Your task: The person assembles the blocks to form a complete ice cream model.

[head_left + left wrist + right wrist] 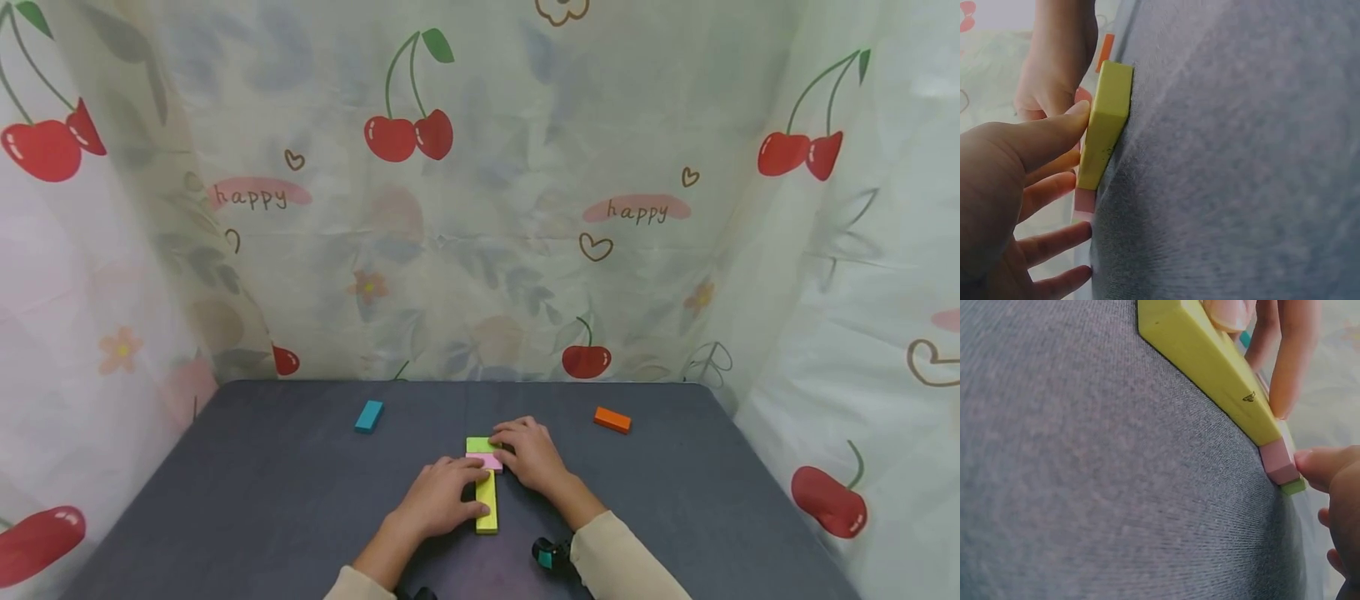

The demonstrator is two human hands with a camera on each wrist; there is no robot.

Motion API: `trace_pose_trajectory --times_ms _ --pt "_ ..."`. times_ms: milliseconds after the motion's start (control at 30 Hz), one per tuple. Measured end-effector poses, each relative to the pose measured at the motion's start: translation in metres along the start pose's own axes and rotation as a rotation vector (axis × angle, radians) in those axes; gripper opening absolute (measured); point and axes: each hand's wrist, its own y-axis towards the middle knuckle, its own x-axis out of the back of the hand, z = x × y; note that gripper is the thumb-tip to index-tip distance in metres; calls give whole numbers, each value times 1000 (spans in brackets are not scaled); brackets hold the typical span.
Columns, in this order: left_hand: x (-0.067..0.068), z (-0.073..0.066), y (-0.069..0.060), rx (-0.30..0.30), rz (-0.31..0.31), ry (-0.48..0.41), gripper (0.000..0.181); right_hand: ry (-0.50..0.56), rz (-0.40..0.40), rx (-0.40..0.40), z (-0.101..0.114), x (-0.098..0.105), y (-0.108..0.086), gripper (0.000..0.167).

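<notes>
Yellow block [487, 497] sits under my left hand [441, 497], thumb and finger resting on top, not wrapped. Right hand [529, 456], fingers loose, touches the pink block [491, 461] by lime-green block [478, 444]. Yellow looks light, stiff; pinch long sides. Ahead: teal block [369, 417] left, orange block [612, 420] right. No containers visible.

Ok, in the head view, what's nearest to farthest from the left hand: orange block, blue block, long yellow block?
1. Long yellow block: touched by the left hand.
2. Blue block: ahead, to its left.
3. Orange block: ahead, far right.
</notes>
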Motion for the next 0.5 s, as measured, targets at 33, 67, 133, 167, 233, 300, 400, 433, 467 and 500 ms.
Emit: trace_pose_trajectory --times_ms 33,67,133,167,233,300,400,433,467,500 --pt "0 0 1 0 3 5 49 1 -1 -1 0 0 0 20" --pt "0 0 1 -1 5 4 48 3 -1 -3 0 0 0 20" --pt "0 0 2 -1 10 4 47 8 -14 -5 0 -1 -1 19" --pt "0 1 2 -4 8 3 47 9 -29 -3 -1 -2 -1 18" --pt "-1 2 3 -17 -4 13 47 20 -68 2 -2 -2 -2 17" --pt "-1 3 3 -29 -23 31 50 34 -109 8 -4 -2 -3 16" --pt "-1 5 6 -43 -51 73 56 47 -148 7 -6 1 -4 16" --pt "0 5 6 -45 -53 82 58 50 -153 4 -7 2 -5 16" --pt "0 6 7 -44 -52 90 59 52 -155 -2 -8 3 -6 16" --pt "1 7 8 -42 -47 98 60 55 -156 -9 -9 5 -6 15"
